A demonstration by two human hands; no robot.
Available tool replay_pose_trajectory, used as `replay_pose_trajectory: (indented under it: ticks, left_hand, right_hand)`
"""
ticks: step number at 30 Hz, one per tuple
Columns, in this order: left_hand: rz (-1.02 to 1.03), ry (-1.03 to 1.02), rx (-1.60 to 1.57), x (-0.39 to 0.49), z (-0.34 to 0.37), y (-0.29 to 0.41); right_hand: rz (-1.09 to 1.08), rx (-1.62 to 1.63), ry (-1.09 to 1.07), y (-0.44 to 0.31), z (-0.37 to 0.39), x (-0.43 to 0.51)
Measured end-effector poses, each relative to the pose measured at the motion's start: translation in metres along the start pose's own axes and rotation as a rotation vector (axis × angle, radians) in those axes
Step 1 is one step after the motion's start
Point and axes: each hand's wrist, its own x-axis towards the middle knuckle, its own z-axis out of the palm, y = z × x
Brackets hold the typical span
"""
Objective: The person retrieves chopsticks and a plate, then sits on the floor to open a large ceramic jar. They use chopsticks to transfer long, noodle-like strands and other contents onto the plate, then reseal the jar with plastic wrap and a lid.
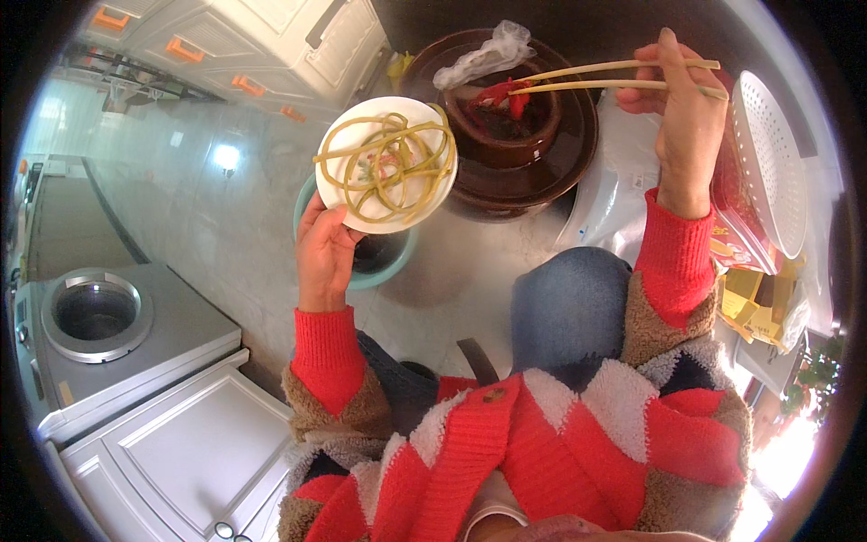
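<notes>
My left hand (326,237) grips the lower edge of a white plate (352,211), thumb on its rim. Long greenish strands, perhaps pickled long beans (406,139), lie coiled on it over a printed floral pattern. A pair of pale wooden chopsticks (609,76) is held in my right hand (684,108). Their tips pinch red pieces that look like chilli peppers (508,97) at the mouth of a brown glazed crock (521,157). Dark liquid shows inside. A wide outer rim (576,146) surrounds the neck, and a crumpled clear plastic bag (484,54) rests across it.
Left of the crock, a teal basin (399,261) with dark contents sits partly under the plate. Cream drawers (271,47) stand at upper left, a washing machine (101,315) at left. Plastic bags (616,169) and a white perforated colander (772,162) are close on my right.
</notes>
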Motion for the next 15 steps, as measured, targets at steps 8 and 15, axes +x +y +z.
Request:
replay_pose_trajectory:
  ticks: [8,15]
  left_hand:
    - [-0.004,-0.061,-0.001,0.002,-0.003,-0.003]
    - [-0.02,-0.006,-0.002,0.003,-0.003,-0.006]
  right_hand:
    - [-0.051,0.073,0.006,-0.004,-0.003,0.0]
    - [0.068,0.045,-0.099,0.012,0.013,-0.003]
